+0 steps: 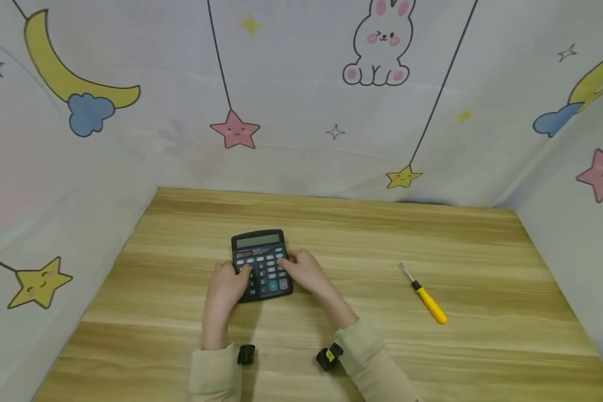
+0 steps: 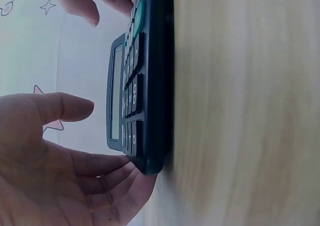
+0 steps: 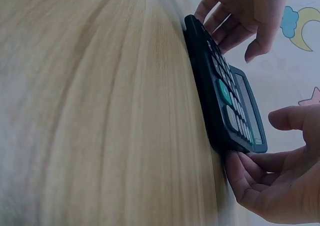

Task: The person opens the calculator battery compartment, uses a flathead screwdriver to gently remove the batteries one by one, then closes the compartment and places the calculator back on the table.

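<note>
Calculator (image 1: 262, 267) at ten o'clock from the table's (image 1: 482, 251) centre.
Left hand (image 1: 228, 283) touches its nine-o'clock edge, right hand (image 1: 304, 271) its three-o'clock edge, thumbs spread wide above the keys (image 1: 273, 285); uneven finger pressure could skew it.

The left sleeve (image 1: 215, 374) and right sleeve (image 1: 382, 363) are plain beige cloth, each ending in a broad cuff, perhaps turned back. A small black left wrist camera (image 1: 246, 354) and a blocky black right wrist camera (image 1: 326, 358), marked with yellow, are worn alongside.
</note>
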A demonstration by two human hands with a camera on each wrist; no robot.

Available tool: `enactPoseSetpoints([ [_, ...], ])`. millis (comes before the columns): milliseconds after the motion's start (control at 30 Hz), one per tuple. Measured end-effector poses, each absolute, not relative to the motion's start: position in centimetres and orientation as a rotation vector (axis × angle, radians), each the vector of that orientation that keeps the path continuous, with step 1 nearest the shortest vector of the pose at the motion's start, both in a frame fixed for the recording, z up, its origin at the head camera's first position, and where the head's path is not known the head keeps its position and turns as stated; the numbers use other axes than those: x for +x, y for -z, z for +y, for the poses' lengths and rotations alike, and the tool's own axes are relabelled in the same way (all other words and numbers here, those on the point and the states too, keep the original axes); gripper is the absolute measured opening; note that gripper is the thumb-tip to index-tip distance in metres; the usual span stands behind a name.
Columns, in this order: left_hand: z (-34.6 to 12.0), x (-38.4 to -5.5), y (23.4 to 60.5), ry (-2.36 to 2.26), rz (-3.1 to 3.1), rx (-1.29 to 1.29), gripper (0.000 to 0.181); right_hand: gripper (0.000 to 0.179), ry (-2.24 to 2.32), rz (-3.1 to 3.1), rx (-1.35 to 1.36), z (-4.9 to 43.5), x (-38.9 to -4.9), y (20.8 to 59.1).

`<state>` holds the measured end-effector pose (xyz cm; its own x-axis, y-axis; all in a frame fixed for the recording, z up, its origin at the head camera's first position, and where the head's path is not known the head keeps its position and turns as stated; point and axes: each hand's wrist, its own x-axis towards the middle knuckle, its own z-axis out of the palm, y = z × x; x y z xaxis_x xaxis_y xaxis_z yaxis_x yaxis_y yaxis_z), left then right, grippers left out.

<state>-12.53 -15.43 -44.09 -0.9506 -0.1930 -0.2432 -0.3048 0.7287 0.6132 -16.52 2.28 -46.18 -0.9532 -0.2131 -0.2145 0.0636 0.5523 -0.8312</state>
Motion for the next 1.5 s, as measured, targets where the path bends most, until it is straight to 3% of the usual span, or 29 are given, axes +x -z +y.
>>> enactPoseSetpoints([
  [500,-15.2,-12.6,43.7,-1.122,2.707,-0.455,0.054,0.053,1.403,2.439,-0.014,1.8,-16.4,45.8],
  [800,-15.6,-12.7,44.0,-1.142,2.743,-0.483,0.048,0.048,1.427,2.406,0.042,1.4,-16.3,45.5],
  [1500,-15.4,-12.4,43.0,-1.16,2.738,-0.532,0.059,0.051,1.414,2.447,-0.034,1.1,-15.8,44.8],
])
